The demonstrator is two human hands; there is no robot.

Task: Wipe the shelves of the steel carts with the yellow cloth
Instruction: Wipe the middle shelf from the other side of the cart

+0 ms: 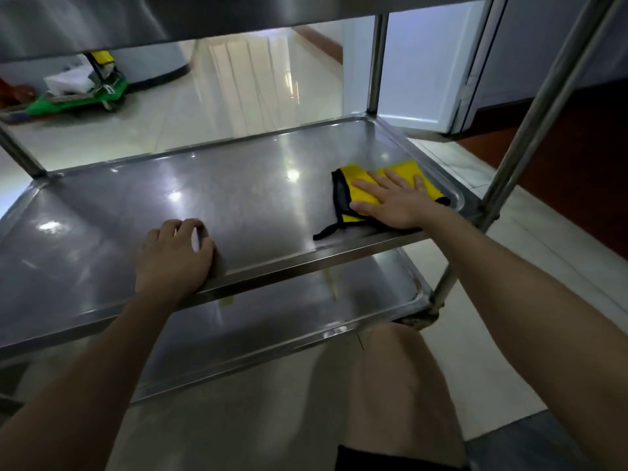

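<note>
The yellow cloth (pixel 358 185), edged in black, lies at the right end of the steel cart's middle shelf (pixel 238 198). My right hand (pixel 394 202) presses flat on the cloth, fingers spread and pointing left. My left hand (pixel 175 256) rests on the shelf's front rim, palm on the edge and fingers curled onto the surface, holding nothing else. A lower shelf (pixel 289 321) shows beneath, and the underside of the top shelf (pixel 136 22) spans the upper edge of the view.
Steel cart posts stand at the back right (pixel 378 66), front right (pixel 530 124) and back left (pixel 20 154). A green trolley (pixel 85 96) with clutter sits on the tiled floor behind. My bare knee (pixel 397 385) is below the cart's front.
</note>
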